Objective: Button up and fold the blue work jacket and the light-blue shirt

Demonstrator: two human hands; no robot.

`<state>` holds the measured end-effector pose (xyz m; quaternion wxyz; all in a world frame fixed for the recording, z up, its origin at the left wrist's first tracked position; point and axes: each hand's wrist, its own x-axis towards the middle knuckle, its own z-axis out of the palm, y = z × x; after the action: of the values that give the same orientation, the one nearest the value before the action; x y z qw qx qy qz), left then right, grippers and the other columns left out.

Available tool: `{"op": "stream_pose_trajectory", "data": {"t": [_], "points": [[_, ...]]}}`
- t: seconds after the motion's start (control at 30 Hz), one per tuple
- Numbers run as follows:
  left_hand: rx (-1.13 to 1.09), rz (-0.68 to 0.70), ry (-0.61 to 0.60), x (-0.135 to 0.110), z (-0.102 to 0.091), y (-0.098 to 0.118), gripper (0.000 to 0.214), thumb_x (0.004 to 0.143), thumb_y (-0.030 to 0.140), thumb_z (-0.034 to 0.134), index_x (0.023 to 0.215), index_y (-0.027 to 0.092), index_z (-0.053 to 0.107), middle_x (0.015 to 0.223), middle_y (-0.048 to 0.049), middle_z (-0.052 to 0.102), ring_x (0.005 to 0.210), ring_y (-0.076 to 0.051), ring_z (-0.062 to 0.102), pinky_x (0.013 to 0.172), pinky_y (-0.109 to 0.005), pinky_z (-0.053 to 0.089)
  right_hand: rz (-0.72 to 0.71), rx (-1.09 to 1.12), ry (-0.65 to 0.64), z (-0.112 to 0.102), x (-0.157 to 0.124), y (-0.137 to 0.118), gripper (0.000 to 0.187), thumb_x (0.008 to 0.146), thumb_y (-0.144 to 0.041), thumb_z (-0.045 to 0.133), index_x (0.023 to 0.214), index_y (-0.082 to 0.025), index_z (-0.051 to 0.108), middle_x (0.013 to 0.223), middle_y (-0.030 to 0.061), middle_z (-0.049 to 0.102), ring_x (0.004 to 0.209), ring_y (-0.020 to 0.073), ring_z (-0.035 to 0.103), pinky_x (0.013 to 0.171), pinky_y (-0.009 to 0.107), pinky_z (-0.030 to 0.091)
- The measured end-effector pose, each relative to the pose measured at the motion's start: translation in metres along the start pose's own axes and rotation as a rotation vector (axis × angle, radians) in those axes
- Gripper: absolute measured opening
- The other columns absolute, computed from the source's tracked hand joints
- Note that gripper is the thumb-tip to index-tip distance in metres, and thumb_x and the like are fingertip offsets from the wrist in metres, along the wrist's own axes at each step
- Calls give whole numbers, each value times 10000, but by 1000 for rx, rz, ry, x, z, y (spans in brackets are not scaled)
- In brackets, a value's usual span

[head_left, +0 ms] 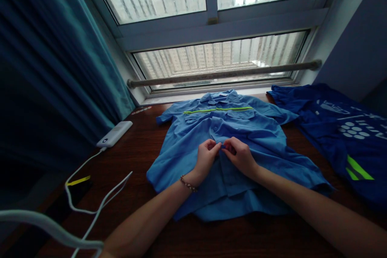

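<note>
A light blue short-sleeved work shirt [256, 133] with a yellow-green stripe across the chest lies flat, front up, on a dark wooden table [142, 157], collar toward the window. My left hand [206, 156], a bead bracelet on its wrist, and my right hand [242, 155] meet at the shirt's front placket, about mid-length. Both pinch the fabric edges there with fingers closed. What sits between the fingertips is too small to make out.
A dark blue garment [341, 133] with white print and a yellow-green patch lies at the right. A white power bank [115, 134] sits at the left with white cables [90, 193] trailing toward me. Teal curtain hangs left; the window and a rail stand behind.
</note>
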<state>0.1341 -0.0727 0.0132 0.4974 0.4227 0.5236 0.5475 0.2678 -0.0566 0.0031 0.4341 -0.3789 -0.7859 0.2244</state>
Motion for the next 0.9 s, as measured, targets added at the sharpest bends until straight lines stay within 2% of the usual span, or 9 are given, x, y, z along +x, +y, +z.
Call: {"op": "stream_pose_trajectory", "data": {"t": [0.1, 0.27, 0.53, 0.77, 0.9], "points": [[-89, -106, 19, 3, -1, -4, 264, 569, 302, 673, 579, 138, 466, 514, 53, 454, 472, -54, 425, 475, -178, 346, -1, -10, 6, 1, -1, -1, 61, 754, -146, 536, 797, -184, 517, 712, -2, 461, 587, 119, 442, 555, 242, 374], [-197, -229, 21, 4, -3, -8, 245, 571, 270, 662, 597, 146, 453, 537, 32, 485, 481, -64, 465, 477, -182, 350, -12, 21, 6, 2, -2, -1, 109, 776, -152, 512, 869, -197, 545, 896, 29, 507, 627, 113, 483, 595, 247, 406], [-297, -294, 24, 4, -6, -6, 256, 588, 169, 636, 762, 178, 448, 608, 31, 540, 497, -70, 514, 487, -177, 365, -7, 53, -5, 2, -1, 1, 122, 770, -139, 518, 866, -201, 561, 844, 10, 523, 598, 104, 474, 556, 235, 394], [-341, -341, 43, 4, -4, -6, 257, 612, 138, 641, 798, 163, 467, 613, 19, 561, 510, -72, 532, 515, -184, 403, 22, 58, -7, -1, 0, 0, 114, 762, -144, 523, 857, -196, 560, 802, 19, 514, 605, 115, 472, 554, 238, 398], [-385, -378, 2, 5, -5, -7, 214, 626, 99, 621, 787, 151, 490, 616, 13, 561, 502, -64, 527, 494, -171, 395, 45, 67, -1, -1, 1, 0, 97, 745, -150, 539, 833, -190, 543, 753, 7, 487, 583, 111, 460, 534, 233, 392]]}}
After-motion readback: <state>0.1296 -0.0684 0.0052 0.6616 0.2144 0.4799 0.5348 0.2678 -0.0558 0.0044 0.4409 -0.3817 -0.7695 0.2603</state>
